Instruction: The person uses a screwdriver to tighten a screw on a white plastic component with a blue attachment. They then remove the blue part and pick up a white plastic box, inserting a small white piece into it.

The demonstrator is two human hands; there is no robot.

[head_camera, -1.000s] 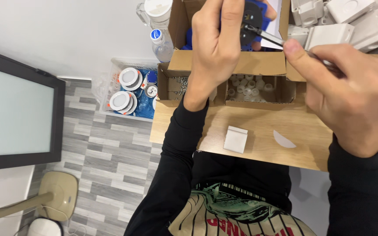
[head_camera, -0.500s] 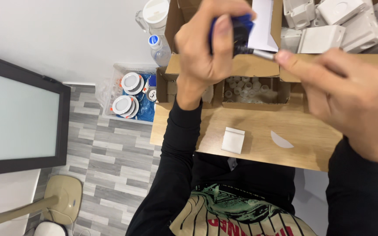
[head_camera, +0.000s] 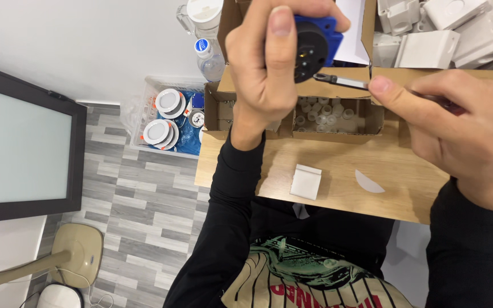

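At top centre the left hand [head_camera: 269,68] clamps a blue-and-black socket part [head_camera: 313,43]; the right hand [head_camera: 463,131] pinches a screwdriver [head_camera: 343,81] touching it, hiding much of the cardboard box [head_camera: 338,122] of small white pieces on the tabletop [head_camera: 400,182], beside a white square cover [head_camera: 306,181].

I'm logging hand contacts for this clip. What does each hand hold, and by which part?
Left hand wraps the round black-and-blue socket part around its body. Right hand pinches a screwdriver by its handle end.

Blue-and-black socket [head_camera: 313,43] — white square box [head_camera: 306,182] — light wooden table [head_camera: 343,171].
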